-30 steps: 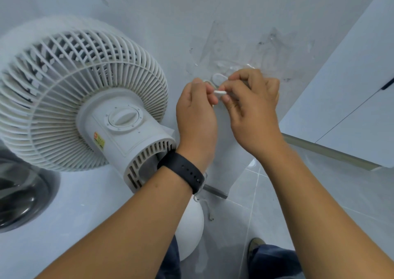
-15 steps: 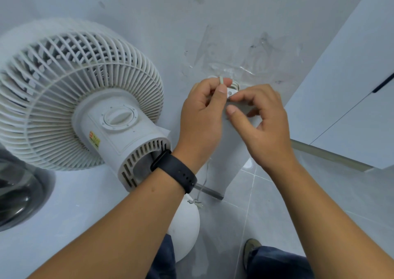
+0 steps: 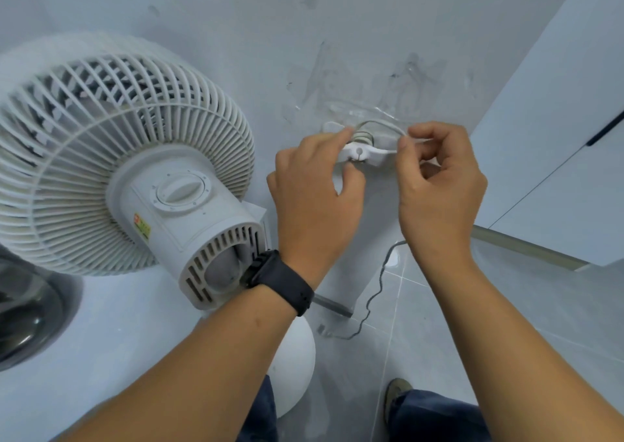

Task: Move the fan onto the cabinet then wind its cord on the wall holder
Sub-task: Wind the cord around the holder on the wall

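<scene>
My right hand [image 3: 439, 185] pinches the cord [image 3: 381, 125] just right of the wall holder [image 3: 366, 149], which runs left-right. Left hand [image 3: 314, 198] pins the wraps on its left end. Fan [image 3: 135, 171] sits left on the cabinet [image 3: 101, 340].

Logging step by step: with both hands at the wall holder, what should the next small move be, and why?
Probably the right hand should carry its pinched cord round the holder for another turn. A few loops already sit behind it, the left hand is at the holder, and loose cord trails down to the floor, so winding looks unfinished.
</scene>
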Demonstrator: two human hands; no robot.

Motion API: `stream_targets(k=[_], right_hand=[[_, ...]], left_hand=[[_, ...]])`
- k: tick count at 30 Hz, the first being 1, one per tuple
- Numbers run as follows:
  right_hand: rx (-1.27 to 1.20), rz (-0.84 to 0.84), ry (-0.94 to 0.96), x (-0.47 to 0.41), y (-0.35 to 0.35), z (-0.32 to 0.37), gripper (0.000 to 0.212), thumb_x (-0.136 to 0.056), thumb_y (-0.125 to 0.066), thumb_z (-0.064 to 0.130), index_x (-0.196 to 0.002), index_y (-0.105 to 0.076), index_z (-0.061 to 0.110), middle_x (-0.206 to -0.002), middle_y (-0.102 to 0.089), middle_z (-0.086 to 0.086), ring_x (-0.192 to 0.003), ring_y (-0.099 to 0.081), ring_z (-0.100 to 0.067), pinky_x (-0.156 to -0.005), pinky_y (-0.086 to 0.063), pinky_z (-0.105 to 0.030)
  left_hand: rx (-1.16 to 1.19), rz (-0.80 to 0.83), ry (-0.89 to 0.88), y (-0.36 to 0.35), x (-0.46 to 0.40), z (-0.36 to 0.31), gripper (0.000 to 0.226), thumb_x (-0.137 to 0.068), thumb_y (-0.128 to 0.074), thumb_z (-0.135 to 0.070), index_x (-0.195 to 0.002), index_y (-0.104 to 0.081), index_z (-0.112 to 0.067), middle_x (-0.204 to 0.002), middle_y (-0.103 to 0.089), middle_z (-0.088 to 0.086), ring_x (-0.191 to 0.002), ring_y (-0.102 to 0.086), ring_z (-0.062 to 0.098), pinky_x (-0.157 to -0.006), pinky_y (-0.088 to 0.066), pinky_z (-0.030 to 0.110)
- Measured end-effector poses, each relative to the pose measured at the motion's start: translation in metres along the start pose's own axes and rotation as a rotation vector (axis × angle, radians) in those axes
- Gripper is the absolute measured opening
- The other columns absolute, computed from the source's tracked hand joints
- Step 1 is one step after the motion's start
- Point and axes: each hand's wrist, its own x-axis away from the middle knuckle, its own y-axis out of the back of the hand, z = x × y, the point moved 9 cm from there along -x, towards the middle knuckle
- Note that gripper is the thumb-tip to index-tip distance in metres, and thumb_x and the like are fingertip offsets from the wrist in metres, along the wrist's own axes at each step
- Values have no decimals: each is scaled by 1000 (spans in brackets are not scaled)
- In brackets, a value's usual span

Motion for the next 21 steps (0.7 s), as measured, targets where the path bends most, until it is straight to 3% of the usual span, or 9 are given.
stream_targets(k=[5,10,17,21], right_hand=[[16,-34,-21,-2,9,0,6,-93,-70,19,-89,-69,24,-72,-64,16,-65,-58,-1,-66,-46,-17],[43,-28,-26,-4,7,0,8,-92,-71,19,-87,-72,25,-71,-65,15,-64,-58,-1,-67,-46,-16],[138,18,61,-5,6,2,9,-93,-68,19,-93,-76,23,-81,-69,11,-71,-62,-5,-72,-48,-16],[249,31,181,-2,7,3,15,-96,-65,13,-105,-77,18,-96,-67,2,-78,-58,-4,-75,-41,-8]], left_hand=[[-167,-57,-120,-4,13,-9,58,-86,-57,-23,-144,-59,-26,-132,-61,-11,-110,-49,23,-86,-33,34],[-149,-191,-170,10,13,-11,49,-83,-58,-14,-128,-71,-26,-119,-68,-15,-102,-53,20,-83,-36,34],[-253,-77,-158,-1,11,-12,55,-84,-59,-21,-138,-64,-29,-128,-62,-17,-112,-51,19,-90,-30,34],[-370,-39,-150,-6,9,-11,58,-85,-59,-26,-143,-58,-31,-135,-58,-19,-114,-49,21,-88,-28,36]])
